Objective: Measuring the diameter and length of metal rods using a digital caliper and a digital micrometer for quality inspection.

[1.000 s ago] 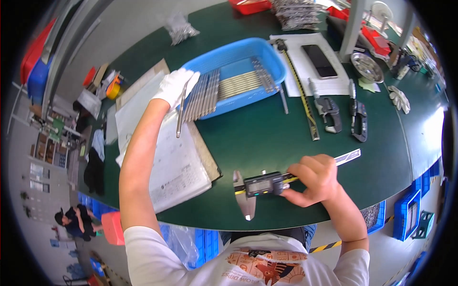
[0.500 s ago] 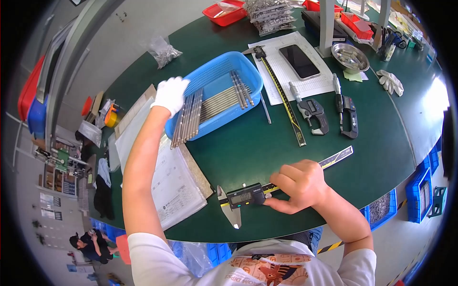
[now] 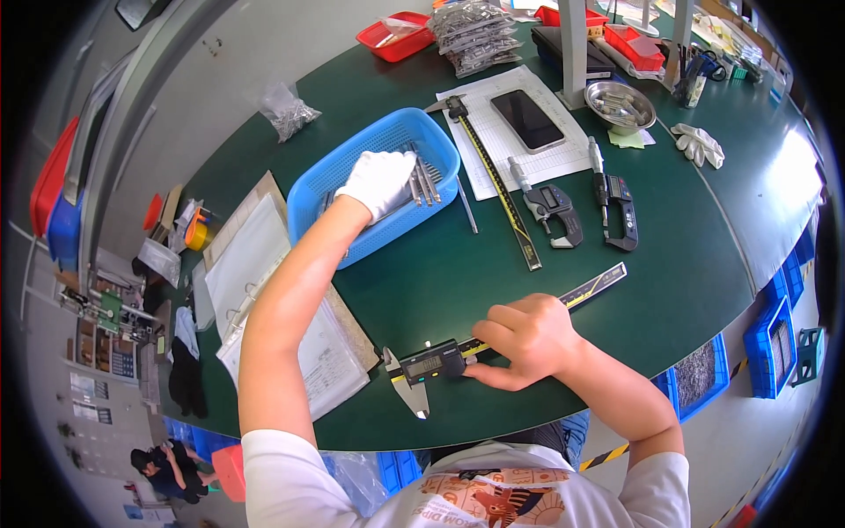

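The gloved left hand (image 3: 380, 180) is now inside the blue basket (image 3: 339, 176), fingers curled down onto the metal rods (image 3: 421, 180) lying there; a second ago it held a rod above the clipboard, so that piece appears to have gone back among the others. Whether the fingers grip a rod cannot be told. The bare right hand (image 3: 528, 339) remains on the beam of the digital caliper (image 3: 431, 365), fingers closed around it, thumb under the slider. The caliper lies flat on the green bench (image 3: 669, 264) near the front edge, jaws empty, just right of the open ring binder (image 3: 308, 352). A long steel rule (image 3: 497, 180) and two micrometers (image 3: 550, 207) lie beyond.
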A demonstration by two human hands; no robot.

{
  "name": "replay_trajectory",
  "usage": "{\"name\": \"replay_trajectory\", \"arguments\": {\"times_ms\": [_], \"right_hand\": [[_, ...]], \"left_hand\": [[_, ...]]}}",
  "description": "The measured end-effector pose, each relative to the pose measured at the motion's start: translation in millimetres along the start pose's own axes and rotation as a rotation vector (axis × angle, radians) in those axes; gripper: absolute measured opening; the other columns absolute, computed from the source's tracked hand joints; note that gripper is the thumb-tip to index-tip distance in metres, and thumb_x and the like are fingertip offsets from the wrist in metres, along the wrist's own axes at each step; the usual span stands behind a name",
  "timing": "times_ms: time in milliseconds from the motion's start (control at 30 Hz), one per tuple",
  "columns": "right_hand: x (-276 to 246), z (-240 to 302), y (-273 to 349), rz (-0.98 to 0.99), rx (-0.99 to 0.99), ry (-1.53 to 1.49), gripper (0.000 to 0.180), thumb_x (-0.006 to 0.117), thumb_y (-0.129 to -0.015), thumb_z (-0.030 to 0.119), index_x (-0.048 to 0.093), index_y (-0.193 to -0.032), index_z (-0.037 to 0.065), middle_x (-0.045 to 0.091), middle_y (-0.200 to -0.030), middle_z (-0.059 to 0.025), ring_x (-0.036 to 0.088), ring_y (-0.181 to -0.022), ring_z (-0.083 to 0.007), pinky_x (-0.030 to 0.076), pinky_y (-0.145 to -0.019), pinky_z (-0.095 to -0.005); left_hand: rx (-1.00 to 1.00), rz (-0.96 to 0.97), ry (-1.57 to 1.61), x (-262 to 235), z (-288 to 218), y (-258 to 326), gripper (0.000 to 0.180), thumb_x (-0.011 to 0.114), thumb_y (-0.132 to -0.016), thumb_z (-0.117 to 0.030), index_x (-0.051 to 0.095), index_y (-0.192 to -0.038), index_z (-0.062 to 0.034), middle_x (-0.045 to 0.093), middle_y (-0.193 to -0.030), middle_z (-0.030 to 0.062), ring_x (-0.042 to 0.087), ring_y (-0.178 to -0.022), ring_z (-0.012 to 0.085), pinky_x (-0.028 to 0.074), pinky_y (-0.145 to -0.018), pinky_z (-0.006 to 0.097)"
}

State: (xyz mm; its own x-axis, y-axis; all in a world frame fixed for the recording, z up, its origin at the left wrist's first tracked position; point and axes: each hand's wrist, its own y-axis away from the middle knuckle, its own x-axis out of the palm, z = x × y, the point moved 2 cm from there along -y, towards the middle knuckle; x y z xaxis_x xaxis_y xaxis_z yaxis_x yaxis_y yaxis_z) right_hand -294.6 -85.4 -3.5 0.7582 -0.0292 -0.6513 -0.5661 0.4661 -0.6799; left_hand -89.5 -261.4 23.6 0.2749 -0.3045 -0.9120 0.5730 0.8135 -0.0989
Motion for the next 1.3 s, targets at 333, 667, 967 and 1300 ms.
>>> {"name": "replay_trajectory", "arguments": {"times_ms": [333,667,967,1300], "right_hand": [[-2.3,2.2,-0.3,-0.004,-0.026,-0.001,0.03,0.066,-0.06,0.035,0.05,-0.063,0.01,0.039,-0.053,-0.0015,0.046,-0.04,-0.0172,0.035,-0.035,-0.029],[-0.8,10.0,-6.4,0.019,-0.076,-0.015,0.03,0.069,-0.057,0.033,0.053,-0.067,0.009,0.041,-0.053,-0.0004,0.044,-0.039,-0.0171,0.033,-0.036,-0.0279],[4.0,6.3,-5.9,0.002,-0.095,0.004,0.032,0.069,-0.057,0.033,0.054,-0.069,0.007,0.043,-0.053,-0.0011,0.041,-0.038,-0.0169,0.031,-0.036,-0.0269],[-5.0,7.0,-5.4,-0.087,-0.127,0.01,0.035,0.062,-0.065,0.039,0.058,-0.071,0.004,0.042,-0.049,-0.0018,0.039,-0.037,-0.0164,0.03,-0.036,-0.0264]], "left_hand": [[-0.681,-0.643,1.183,-90.0,21.9,88.6,0.035,0.042,-0.089,-0.029,0.059,-0.073,-0.0027,0.056,-0.058,0.0048,0.054,-0.052,0.0125,0.043,-0.052,0.023],[-0.84,-0.3,1.041,-80.1,-59.9,213.3,0.03,0.05,-0.085,-0.019,0.06,-0.066,0.0009,0.055,-0.052,0.0048,0.053,-0.046,0.0097,0.04,-0.046,0.023],[-0.874,0.32,1.545,-39.7,-94.9,203.5,0.053,0.041,-0.085,-0.044,0.061,-0.066,0.0009,0.056,-0.054,0.007,0.053,-0.047,0.0121,0.043,-0.048,0.021],[-0.936,-0.411,1.295,-40.1,-81.8,230.9,0.045,0.04,-0.089,-0.031,0.06,-0.061,-0.0014,0.053,-0.049,0.0051,0.052,-0.043,0.0144,0.041,-0.042,0.026]]}}
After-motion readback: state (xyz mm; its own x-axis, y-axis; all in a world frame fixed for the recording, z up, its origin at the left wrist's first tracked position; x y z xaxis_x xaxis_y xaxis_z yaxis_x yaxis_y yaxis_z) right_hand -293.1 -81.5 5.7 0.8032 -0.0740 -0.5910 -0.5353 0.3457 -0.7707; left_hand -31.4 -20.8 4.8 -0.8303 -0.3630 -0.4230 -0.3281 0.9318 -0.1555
